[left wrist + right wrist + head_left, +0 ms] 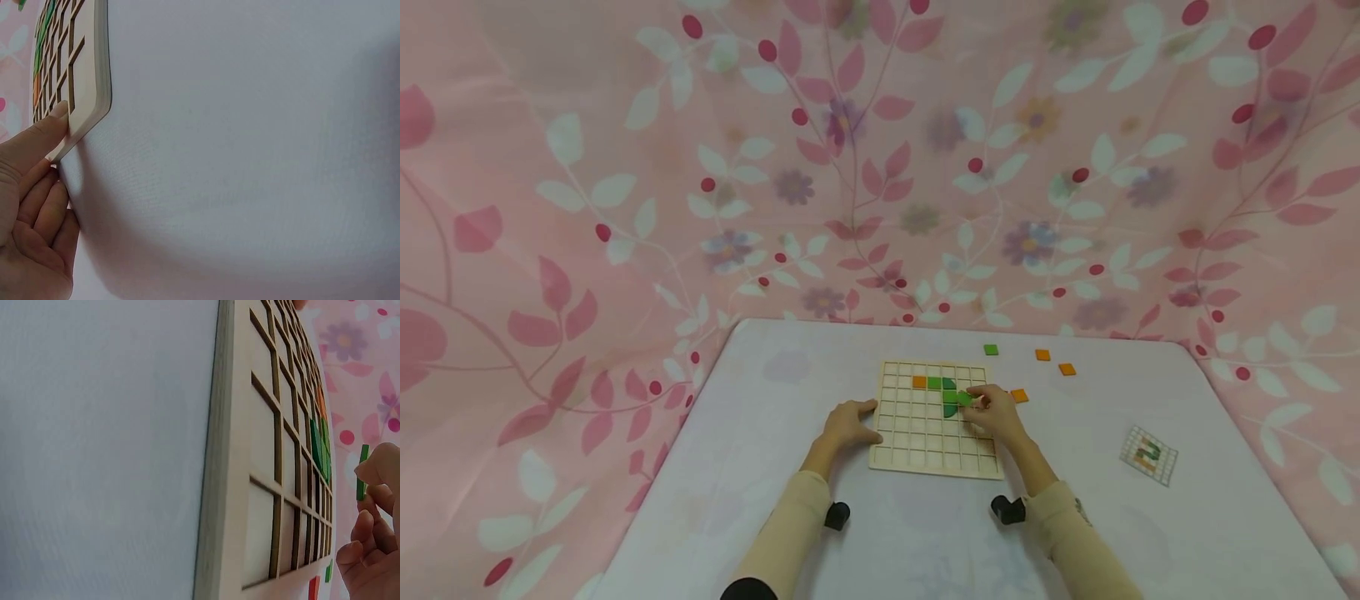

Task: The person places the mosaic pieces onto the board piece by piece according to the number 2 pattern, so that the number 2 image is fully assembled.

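Right fingers (382, 464) partly hide a green tile (360, 489).

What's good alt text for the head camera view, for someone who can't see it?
A person's right hand holds a green tile over a partly filled wooden grid board while the left hand holds the board's left edge. Loose orange tiles and a small pattern card lie to the right on a white table against a pink floral backdrop.
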### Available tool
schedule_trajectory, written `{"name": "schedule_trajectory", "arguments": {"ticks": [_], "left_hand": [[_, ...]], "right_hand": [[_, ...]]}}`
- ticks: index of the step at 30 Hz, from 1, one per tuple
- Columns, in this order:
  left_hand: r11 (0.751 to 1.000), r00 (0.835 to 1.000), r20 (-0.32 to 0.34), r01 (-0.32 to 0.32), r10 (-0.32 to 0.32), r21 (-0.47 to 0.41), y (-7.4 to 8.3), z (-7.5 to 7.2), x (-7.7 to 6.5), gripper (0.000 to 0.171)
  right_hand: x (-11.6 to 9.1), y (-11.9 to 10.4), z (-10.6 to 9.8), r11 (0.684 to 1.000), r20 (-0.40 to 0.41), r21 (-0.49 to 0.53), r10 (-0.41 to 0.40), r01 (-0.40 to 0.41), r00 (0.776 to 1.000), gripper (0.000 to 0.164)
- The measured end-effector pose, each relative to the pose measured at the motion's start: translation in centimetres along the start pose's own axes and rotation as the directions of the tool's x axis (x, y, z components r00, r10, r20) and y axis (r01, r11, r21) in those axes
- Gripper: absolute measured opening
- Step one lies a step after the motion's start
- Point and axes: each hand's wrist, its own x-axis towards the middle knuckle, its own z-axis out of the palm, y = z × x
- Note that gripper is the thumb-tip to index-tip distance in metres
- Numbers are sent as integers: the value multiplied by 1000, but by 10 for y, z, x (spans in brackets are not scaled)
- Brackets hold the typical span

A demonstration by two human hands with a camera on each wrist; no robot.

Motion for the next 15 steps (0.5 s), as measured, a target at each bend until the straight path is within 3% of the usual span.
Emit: {"name": "schedule_trajectory", "arguments": {"ticks": [6,15], "left_hand": [[1000,1000,-1,1,-1,9,0,0,0,72],[1000,1000,3,16,-16,-3,1,1,1,73]], "right_hand": [[7,-9,19,997,93,-42,-67,71,993,32],[14,-11,29,982,194,-90,-145,165,970,33]]}}
